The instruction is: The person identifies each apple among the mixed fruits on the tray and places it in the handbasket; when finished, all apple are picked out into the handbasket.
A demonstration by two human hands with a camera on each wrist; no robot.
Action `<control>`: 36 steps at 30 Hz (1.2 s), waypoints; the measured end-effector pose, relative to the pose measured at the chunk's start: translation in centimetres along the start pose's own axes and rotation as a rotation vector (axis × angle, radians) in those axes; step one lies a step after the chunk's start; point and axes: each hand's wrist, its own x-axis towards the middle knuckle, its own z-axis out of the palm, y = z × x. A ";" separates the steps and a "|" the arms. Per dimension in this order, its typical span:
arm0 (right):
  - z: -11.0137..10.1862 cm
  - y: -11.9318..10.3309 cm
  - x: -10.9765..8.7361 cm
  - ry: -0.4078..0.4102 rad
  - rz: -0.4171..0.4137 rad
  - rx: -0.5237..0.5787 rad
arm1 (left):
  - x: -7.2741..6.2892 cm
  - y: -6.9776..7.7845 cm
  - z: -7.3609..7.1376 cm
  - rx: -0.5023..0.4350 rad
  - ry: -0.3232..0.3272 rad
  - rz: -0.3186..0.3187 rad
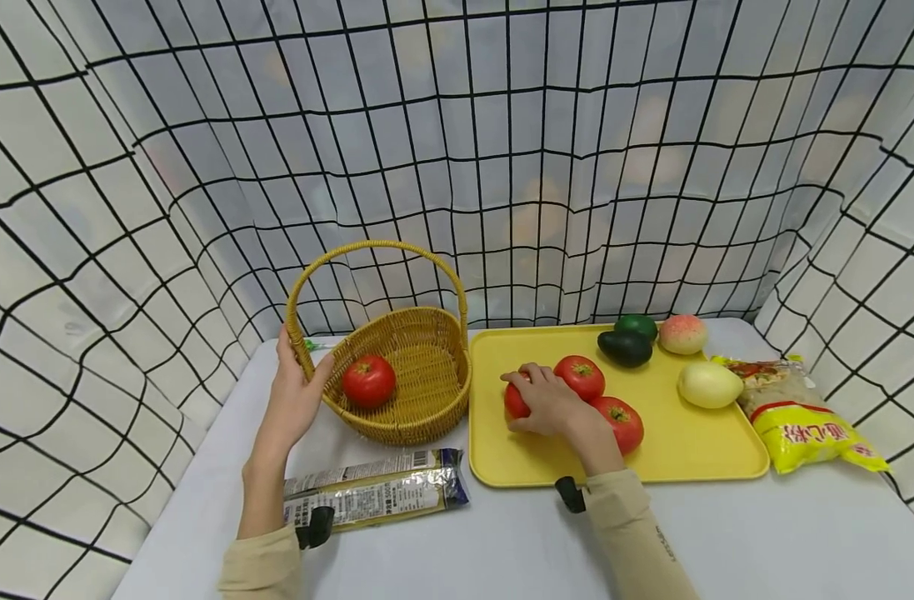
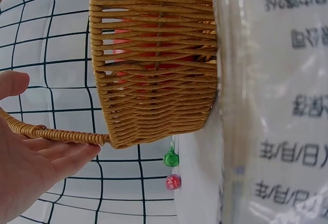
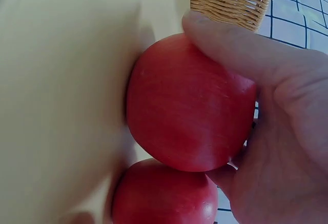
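My right hand [image 1: 552, 406] grips a red tomato [image 3: 189, 103] on the yellow tray [image 1: 531, 462], thumb on one side and fingers round the other. Two more tomatoes, one behind [image 1: 581, 377] and one in front [image 1: 621, 423], lie beside that hand. With thumb spread and fingers nearly straight, my left hand [image 1: 295, 400] touches the handle [image 2: 61, 134] of a wicker basket [image 1: 427, 367] at its left side. One tomato [image 1: 369, 382] sits inside the basket.
On the tray's right half lie an avocado [image 1: 625, 348], a green fruit [image 1: 636, 326], a peach [image 1: 683, 334] and a pale yellow fruit [image 1: 710, 384]. A yellow food bag [image 1: 809, 429] is at far right, a long printed packet [image 1: 382, 493] before the basket. Netting [image 1: 501, 158] hangs behind.
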 end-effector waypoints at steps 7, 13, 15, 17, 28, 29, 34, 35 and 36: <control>0.0 -0.2 -0.3 0.001 -0.008 -0.008 | -0.2 -0.2 0.0 -0.013 0.000 0.003; 0.0 -0.1 -0.6 -0.037 0.006 -0.008 | -0.3 -0.3 0.3 -0.026 0.003 0.008; 0.0 -0.1 -0.6 -0.043 0.012 -0.005 | -0.3 -0.2 0.3 -0.026 0.005 0.011; -0.2 -0.2 -0.6 -0.047 0.020 -0.001 | -0.2 -0.1 0.3 -0.024 0.006 0.014; -1.3 -1.1 -1.4 -0.133 0.086 0.086 | 0.0 0.1 -0.2 -0.002 -0.003 0.003; -1.4 -1.2 -1.5 -0.140 0.090 0.093 | 0.0 0.1 -0.2 -0.002 -0.005 0.001; -1.6 -1.5 -1.8 -0.154 0.099 0.093 | -0.1 0.0 -0.2 -0.007 -0.010 -0.009; -1.6 -1.5 -1.8 -0.157 0.098 0.091 | -0.1 0.0 -0.3 -0.008 -0.012 -0.011; -1.6 -1.5 -1.9 -0.161 0.099 0.091 | -0.1 0.0 -0.3 -0.009 -0.013 -0.013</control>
